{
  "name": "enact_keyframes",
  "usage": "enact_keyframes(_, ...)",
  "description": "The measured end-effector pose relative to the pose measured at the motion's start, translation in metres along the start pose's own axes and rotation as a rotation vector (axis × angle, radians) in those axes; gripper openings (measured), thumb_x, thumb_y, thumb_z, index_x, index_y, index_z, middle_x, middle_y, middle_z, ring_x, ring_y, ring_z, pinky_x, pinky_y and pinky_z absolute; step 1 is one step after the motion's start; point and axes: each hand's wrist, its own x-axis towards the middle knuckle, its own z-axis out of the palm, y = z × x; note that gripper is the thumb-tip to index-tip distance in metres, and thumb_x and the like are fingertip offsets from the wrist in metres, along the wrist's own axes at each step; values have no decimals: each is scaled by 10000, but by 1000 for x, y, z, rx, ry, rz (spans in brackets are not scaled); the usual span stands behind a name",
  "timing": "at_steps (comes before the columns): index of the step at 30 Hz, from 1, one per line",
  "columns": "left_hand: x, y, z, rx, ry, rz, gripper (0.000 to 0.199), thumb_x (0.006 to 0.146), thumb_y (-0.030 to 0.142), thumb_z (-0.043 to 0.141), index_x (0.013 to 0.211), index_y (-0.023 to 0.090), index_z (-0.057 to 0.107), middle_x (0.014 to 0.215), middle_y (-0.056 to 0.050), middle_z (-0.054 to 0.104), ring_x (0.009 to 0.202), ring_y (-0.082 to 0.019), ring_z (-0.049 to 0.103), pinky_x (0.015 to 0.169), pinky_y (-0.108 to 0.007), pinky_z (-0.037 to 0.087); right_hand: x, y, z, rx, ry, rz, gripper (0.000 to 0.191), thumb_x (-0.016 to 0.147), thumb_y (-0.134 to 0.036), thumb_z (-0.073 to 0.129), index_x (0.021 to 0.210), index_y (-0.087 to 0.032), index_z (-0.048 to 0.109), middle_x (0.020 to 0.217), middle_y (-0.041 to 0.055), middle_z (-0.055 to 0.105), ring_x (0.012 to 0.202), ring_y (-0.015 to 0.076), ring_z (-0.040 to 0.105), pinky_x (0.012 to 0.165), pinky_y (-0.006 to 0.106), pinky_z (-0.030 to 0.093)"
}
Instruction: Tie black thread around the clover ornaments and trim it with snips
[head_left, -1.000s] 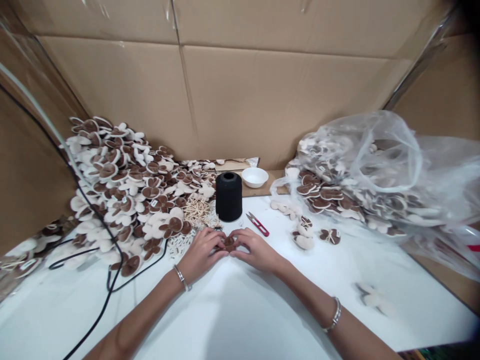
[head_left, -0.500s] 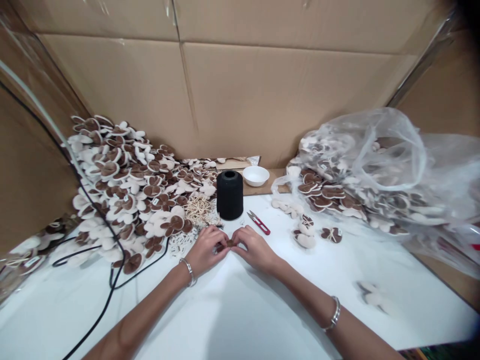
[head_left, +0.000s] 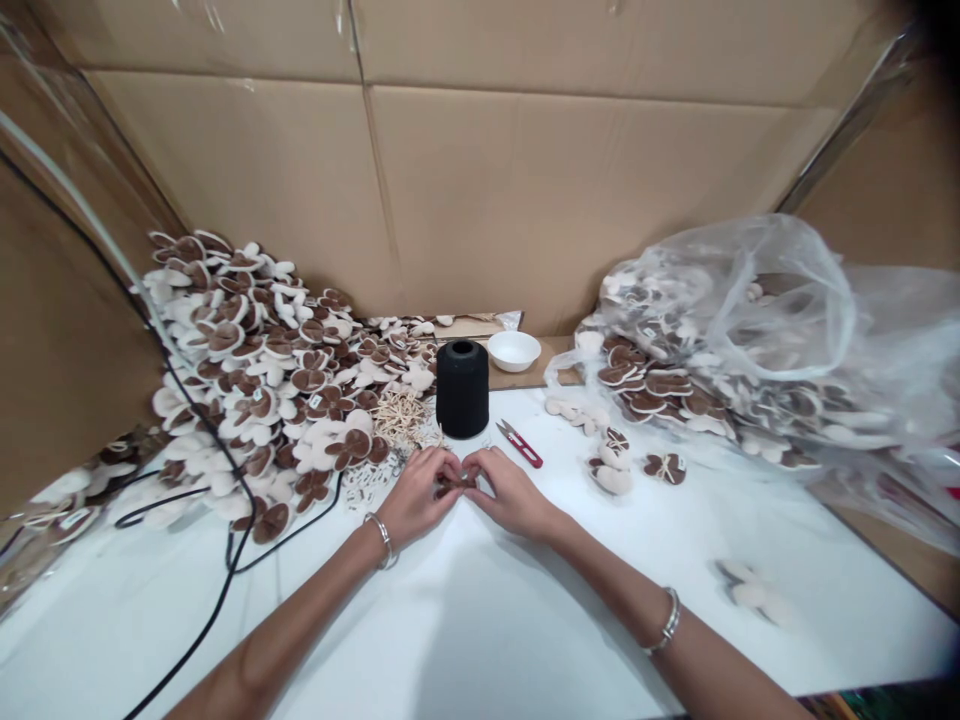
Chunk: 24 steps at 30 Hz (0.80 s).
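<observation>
My left hand (head_left: pixel 421 492) and my right hand (head_left: pixel 506 492) meet at the middle of the white table, fingertips pinched around a small brown fabric piece (head_left: pixel 454 487). Fingers cover most of it, so its full shape is hidden. Just beyond the hands stands a black cone of thread (head_left: pixel 463 390). Red-handled thread snips (head_left: pixel 520 445) lie right of the cone, blades pointing away. Beside my left hand are a bunch of cream string bows (head_left: pixel 401 415) and a scatter of small white labels (head_left: pixel 366 485).
A large heap of brown-and-white plush shapes (head_left: pixel 259 370) fills the left, crossed by a black cable (head_left: pixel 217 455). At the back sits a white bowl (head_left: pixel 514 352). Clear plastic bags (head_left: pixel 750 300) of similar shapes lie right, near a finished-looking brown piece with a bow (head_left: pixel 665 467).
My fingers have shifted around the brown piece, and more of it shows between them. Both hands stay in nearly the same place. The view has moved slightly.
</observation>
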Motion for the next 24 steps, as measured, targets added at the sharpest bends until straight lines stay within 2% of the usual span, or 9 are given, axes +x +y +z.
enact_keyframes(6, 0, -4, 1, 2, 9, 3, 147, 802, 155, 615, 917, 201, 537, 892, -34, 621, 864, -210, 578, 773, -348, 446, 3, 1, -5, -110, -65, -48, 221, 862, -365, 651, 988, -188, 611, 945, 65, 597, 903, 210, 527, 805, 333, 440)
enact_keyframes(12, 1, -3, -1, 27, -3, 2, 106, 829, 214, 631, 905, 188, 562, 871, -37, 634, 839, -209, 579, 767, -352, 448, 3, 5, -3, -62, -27, -29, 170, 883, -351, 629, 894, -181, 625, 898, 61, 621, 903, 203, 556, 792, 317, 455)
enact_keyframes(18, -3, -3, -4, 121, -34, 24, 264, 845, 273, 639, 1098, 208, 602, 925, -58, 659, 926, -236, 542, 832, -388, 433, 1, 4, -5, -98, -14, -52, 132, 882, -309, 634, 865, -179, 612, 880, 63, 638, 867, 207, 564, 777, 335, 453)
enact_keyframes(24, -4, 7, -11, 265, -37, 142, 104, 851, 248, 596, 933, 212, 650, 898, -47, 687, 928, -246, 526, 818, -396, 397, -2, 3, -8, -133, 0, -151, 122, 915, -300, 583, 906, -178, 590, 901, 74, 631, 861, 207, 551, 781, 341, 440)
